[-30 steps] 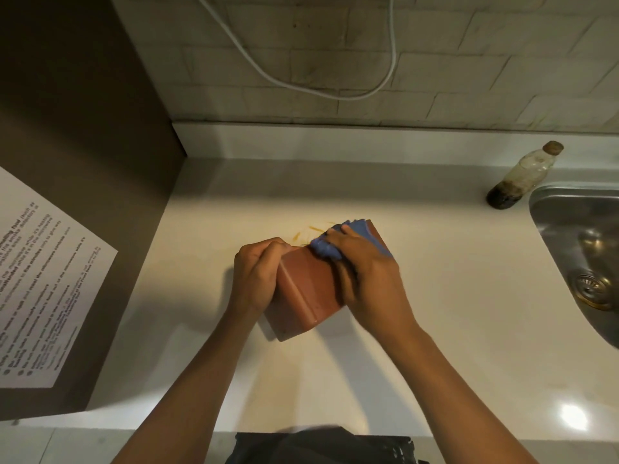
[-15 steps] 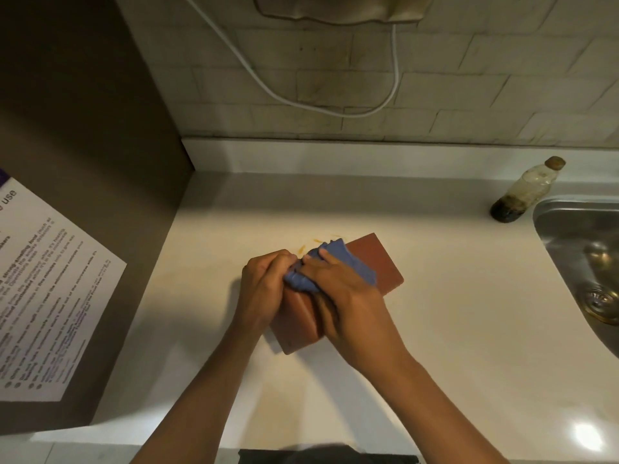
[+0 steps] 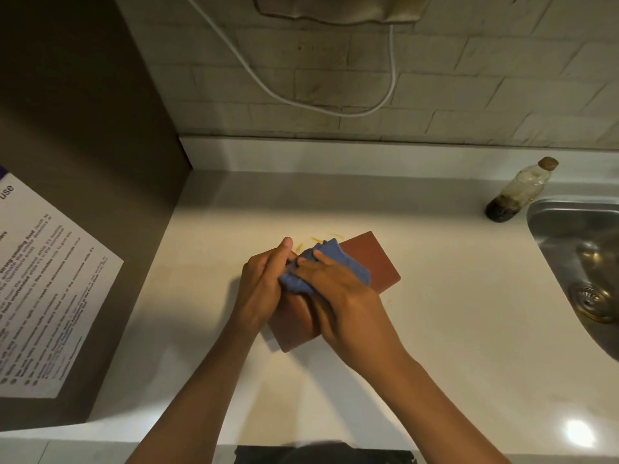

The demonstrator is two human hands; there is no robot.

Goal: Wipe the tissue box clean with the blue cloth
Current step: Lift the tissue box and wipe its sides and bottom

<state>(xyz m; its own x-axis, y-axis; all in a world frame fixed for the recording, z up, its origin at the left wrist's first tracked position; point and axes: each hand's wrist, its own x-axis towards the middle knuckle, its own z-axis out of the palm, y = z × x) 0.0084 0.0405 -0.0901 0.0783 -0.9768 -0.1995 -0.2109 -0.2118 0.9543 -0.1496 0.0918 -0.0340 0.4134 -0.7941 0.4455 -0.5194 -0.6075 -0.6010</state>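
Tissue box [image 3: 370,262] lies mid-table, long axis running from near-left to far-right twd the sink-side back edge. My left hand [image 3: 259,289] fingers clamp its near-left end; right hand [image 3: 338,296] fingers press blue cloth [image 3: 330,267] on top, bare far-right end ahead

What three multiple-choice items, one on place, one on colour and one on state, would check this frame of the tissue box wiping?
1. Where does the bottle stand?
A. in the sink
B. on the counter beside the sink
C. on the tissue box

2. What colour is the tissue box?
A. reddish brown
B. green
C. white

3. What is the right hand doing?
A. hanging free
B. gripping the bottle
C. pressing the blue cloth on the box

Answers: 1 B, the bottle stands on the counter just left of the sink. 2 A, its bare top face shows reddish brown. 3 C, the cloth bunches under its fingers while the left hand steadies the box.
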